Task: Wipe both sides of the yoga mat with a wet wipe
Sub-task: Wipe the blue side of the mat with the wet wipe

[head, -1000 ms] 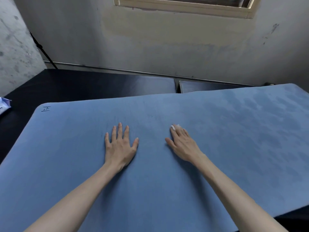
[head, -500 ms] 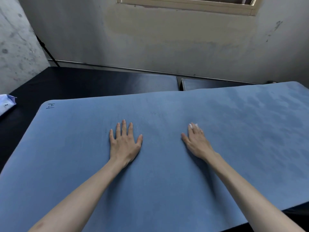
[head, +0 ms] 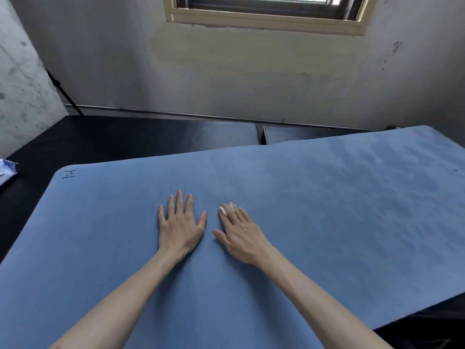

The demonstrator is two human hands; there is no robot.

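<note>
A blue yoga mat (head: 327, 210) lies flat across a black table and fills most of the view. My left hand (head: 180, 227) rests palm down on the mat's middle with its fingers spread, holding nothing. My right hand (head: 241, 235) lies just to its right, pressing a white wet wipe (head: 223, 210) against the mat. Only small white bits of the wipe show at the fingertips. The mat's right half has darker damp patches (head: 377, 177). A small handwritten mark (head: 69, 174) sits in the mat's far left corner.
The black table (head: 125, 137) extends beyond the mat to the far side and the left. A pale wipe packet (head: 6, 170) lies at the left edge. A grey wall with a window (head: 264, 11) stands close behind the table.
My right hand slid the wipe to the right, then back left until it lies close beside my left hand. The left hand stayed planted. The view tilted up a little.
</note>
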